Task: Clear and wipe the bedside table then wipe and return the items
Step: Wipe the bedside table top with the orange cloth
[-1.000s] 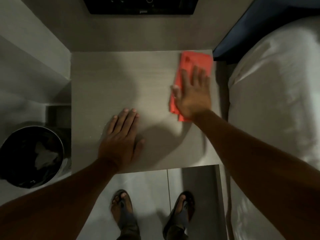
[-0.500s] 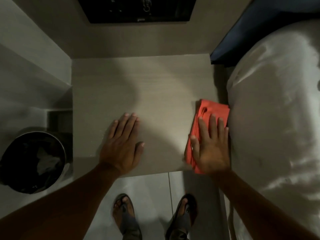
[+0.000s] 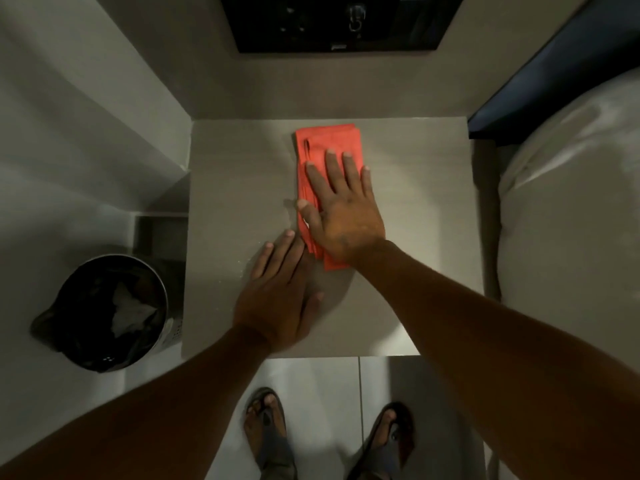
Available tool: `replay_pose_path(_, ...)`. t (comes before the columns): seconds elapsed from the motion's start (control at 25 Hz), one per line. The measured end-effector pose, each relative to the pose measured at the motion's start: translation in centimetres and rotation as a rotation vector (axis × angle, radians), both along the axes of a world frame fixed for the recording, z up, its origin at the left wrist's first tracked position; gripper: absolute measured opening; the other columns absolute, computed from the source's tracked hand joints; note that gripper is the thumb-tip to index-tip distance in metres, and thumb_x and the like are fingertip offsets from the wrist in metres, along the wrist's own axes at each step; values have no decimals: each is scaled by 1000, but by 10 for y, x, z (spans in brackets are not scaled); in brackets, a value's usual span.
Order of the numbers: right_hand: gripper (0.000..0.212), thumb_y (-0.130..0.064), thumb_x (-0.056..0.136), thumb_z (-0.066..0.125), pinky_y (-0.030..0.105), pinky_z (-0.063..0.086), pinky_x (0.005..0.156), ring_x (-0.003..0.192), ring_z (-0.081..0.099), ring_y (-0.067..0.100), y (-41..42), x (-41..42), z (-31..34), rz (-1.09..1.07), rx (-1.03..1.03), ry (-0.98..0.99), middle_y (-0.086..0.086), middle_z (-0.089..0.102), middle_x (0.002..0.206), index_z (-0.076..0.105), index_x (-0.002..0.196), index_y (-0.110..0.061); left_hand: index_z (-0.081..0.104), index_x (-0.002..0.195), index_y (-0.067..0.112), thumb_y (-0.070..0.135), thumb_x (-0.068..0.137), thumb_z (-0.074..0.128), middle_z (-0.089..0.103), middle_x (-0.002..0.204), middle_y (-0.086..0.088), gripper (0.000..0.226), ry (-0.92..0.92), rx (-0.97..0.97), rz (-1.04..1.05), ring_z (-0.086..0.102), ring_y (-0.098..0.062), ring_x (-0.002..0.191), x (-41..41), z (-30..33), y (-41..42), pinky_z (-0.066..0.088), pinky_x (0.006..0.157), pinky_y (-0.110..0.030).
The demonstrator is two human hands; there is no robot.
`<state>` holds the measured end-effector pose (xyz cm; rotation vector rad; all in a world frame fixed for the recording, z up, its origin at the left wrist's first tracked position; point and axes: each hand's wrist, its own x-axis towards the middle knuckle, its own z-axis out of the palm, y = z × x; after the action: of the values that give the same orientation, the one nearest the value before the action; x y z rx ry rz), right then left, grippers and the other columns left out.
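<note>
Right hand (seemingly flat) on cloth

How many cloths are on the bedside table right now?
1. A folded red cloth lies near the middle-back of the bedside table, pressed flat under the right hand. No others visible.

Matt wood-grain bedside table, soft orange cloth, glossy floor tiles

Dim room: tiled floor, bed, bin.
</note>
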<state>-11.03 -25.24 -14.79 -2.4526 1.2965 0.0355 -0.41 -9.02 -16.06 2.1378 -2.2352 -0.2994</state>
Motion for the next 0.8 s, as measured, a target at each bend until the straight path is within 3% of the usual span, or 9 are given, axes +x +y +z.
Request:
replay_pose_path(0.16,59,-48,103,29,58,8,124,154,14,35,-37,-53,-3,-256,-50,-91,11,25,166,34,154,-19,44,149,5,47,93,48,38,160,-17,70,-30,-38,2,25,-32,154,2,-3,0,23,123,-52)
replay_pose_path(0.28,60,-44,103,22,55,9,125,155,11,34,-49,-79,-14,-229,-106,58,12,20,167,27,157,-17,40,150,2,46,93,48,37,160,-18,72,-11,-29,-24,25,-34,154,1,-5,-1,23,123,-53)
replay_pose_path(0.4,62,-45,103,21,53,7,125,156,7,33,-50,-72,-13,-212,-112,76,10,16,168,22,159,-20,37,151,-3,46,94,46,37,159,-23,76,28,-59,-23,28,-36,152,2,-6,1,25,122,-54)
replay_pose_path(0.6,63,-45,101,24,52,7,126,156,8,32,-52,-78,-16,-213,-123,67,9,15,168,22,159,-22,29,153,-3,48,96,43,33,160,-25,78,266,-264,202,30,-35,150,-19,20,-66,21,123,-50)
replay_pose_path(0.68,64,-44,98,28,53,10,125,154,15,35,-52,-79,-19,-208,-154,23,11,22,167,29,157,-20,38,151,2,46,96,42,38,159,-20,71,201,-267,133,34,-34,149,-35,24,-126,26,123,-48)
replay_pose_path(0.8,64,-41,94,34,56,16,122,151,23,39,-50,-78,-23,-221,-233,-32,15,30,163,37,154,-17,37,154,7,56,94,37,34,163,-14,77,23,-82,113,28,-29,153,-33,9,-177,19,125,-44)
